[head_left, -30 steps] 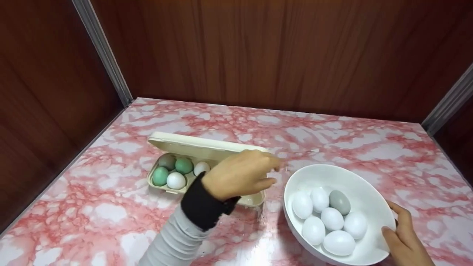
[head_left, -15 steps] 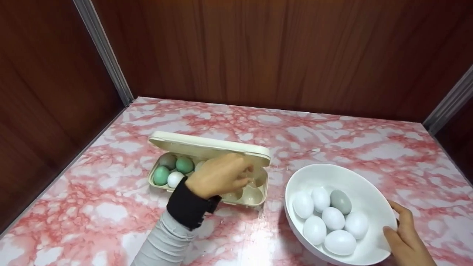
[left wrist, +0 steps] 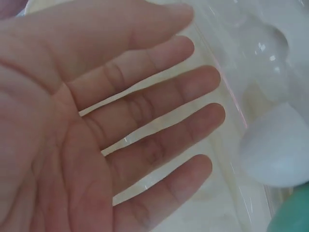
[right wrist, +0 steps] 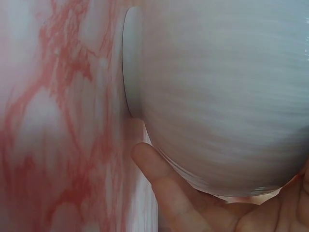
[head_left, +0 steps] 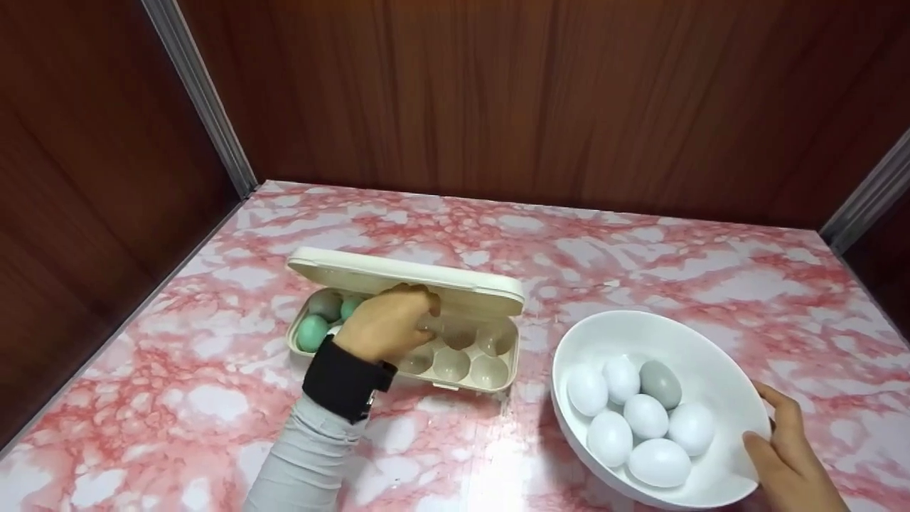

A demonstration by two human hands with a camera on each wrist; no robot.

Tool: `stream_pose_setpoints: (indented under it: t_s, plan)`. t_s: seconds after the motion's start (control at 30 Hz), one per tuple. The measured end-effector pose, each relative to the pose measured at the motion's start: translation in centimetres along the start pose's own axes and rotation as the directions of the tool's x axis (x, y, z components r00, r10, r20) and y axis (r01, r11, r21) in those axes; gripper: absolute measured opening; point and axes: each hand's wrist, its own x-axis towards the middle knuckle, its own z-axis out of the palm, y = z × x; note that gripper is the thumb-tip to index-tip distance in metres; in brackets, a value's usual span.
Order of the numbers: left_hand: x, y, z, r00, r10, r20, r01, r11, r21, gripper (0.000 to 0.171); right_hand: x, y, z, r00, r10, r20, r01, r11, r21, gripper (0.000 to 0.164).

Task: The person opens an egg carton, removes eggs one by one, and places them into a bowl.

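My left hand [head_left: 391, 323] hovers over a cream egg carton [head_left: 409, 269] with a raised lid. In the left wrist view its fingers [left wrist: 159, 99] are straight and slightly spread, with nothing in them. A white egg [left wrist: 277, 147] and a green egg [left wrist: 294, 210] sit beyond the fingertips. At the carton's left end are a grey-brown egg [head_left: 325, 304] and a green one [head_left: 313, 333]; the hand partly hides other eggs. My right hand [head_left: 793, 455] grips the right rim of a white bowl [head_left: 732, 398], thumb inside, fingers outside. Several white eggs [head_left: 645, 416] and a grey-green egg [head_left: 660, 384] lie in it.
Several cups at the carton's right end, such as the front corner cup [head_left: 489, 371], hold no egg. The bowl's foot [right wrist: 133, 63] is against the pink marbled tabletop [head_left: 675, 267]. Dark wooden panels [head_left: 498, 107] enclose the back and sides.
My left hand has moved left along the carton, from its right end towards the eggs at the left, uncovering the right-hand cups. My right hand keeps its hold on the bowl.
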Motion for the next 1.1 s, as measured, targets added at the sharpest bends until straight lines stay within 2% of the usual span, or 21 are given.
stream_pose_setpoints:
  t_s: [0.1, 0.23, 0.37, 0.5, 0.63, 0.77, 0.93, 1.03, 1.1]
  plan:
    - [0.1, -0.1, -0.2, 1.0, -0.012, -0.022, 0.012, 1.0, 0.012, 0.021, 0.0, -0.2, -0.3, 1.0, 0.006, -0.002, -0.006, 0.999, -0.05, 0.052]
    - [0.3, -0.3, -0.4, 0.997, -0.07, -0.013, 0.07, 0.998, 0.008, 0.025, 0.1, -0.4, -0.6, 1.0, 0.015, -0.005, -0.015, 0.992, -0.122, 0.052]
    - [0.1, -0.8, -0.5, 0.989, -0.145, 0.008, 0.145, 0.989, 0.011, 0.015, 0.1, -0.4, -0.7, 0.999, 0.04, -0.012, -0.041, 0.992, -0.121, 0.051]
    - [-0.1, -1.3, -0.4, 0.981, -0.194, 0.023, 0.194, 0.981, 0.015, 0.029, 0.0, -0.3, -0.5, 0.998, 0.055, -0.013, -0.057, 0.99, -0.133, 0.051]
    - [-0.4, -1.5, 0.0, 0.984, -0.18, -0.004, 0.18, 0.984, 0.0, 0.027, -0.1, -0.1, -0.3, 0.999, 0.02, -0.033, -0.025, 0.988, -0.15, 0.054]
    - [-0.6, -1.9, 0.7, 0.984, -0.159, -0.08, 0.161, 0.987, 0.013, 0.024, 0.0, 0.2, -0.1, 0.999, 0.003, -0.034, -0.008, 0.992, -0.129, 0.054]
    - [-1.1, -2.0, 1.6, 0.974, -0.069, -0.216, 0.096, 0.988, 0.117, 0.011, 0.1, 0.4, 0.0, 0.999, 0.035, -0.019, -0.038, 0.986, -0.161, 0.054]
    - [-1.2, -1.7, 1.7, 0.968, -0.05, -0.245, 0.092, 0.983, 0.162, 0.013, 0.1, 0.5, -0.1, 0.999, 0.037, -0.016, -0.039, 0.98, -0.196, 0.054]
    - [-1.2, -1.6, 1.7, 0.969, -0.061, -0.238, 0.103, 0.98, 0.169, 0.016, 0.1, 0.5, -0.2, 0.999, 0.03, -0.014, -0.032, 0.98, -0.198, 0.054]
